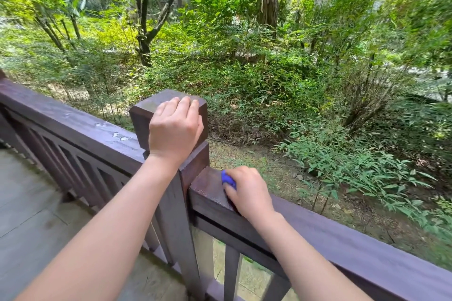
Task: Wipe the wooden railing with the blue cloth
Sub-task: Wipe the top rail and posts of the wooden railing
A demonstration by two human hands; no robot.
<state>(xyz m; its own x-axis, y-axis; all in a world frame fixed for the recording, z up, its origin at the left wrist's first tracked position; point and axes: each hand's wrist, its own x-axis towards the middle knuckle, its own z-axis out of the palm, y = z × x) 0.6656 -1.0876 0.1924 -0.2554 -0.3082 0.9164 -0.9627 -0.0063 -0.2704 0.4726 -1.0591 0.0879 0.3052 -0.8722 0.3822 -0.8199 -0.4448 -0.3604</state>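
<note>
A dark brown wooden railing runs from the left edge to the lower right, joined at a square corner post. My left hand rests on top of the post cap, fingers curled over its far edge. My right hand presses a blue cloth onto the top rail just right of the post. Only a small bunched part of the cloth shows under my fingers. The rail surface beside the cloth looks damp and streaked.
The left rail section has pale wet spots near the post. Vertical balusters stand below the rails. A grey plank deck lies at lower left. Beyond the railing are shrubs, trees and bare ground.
</note>
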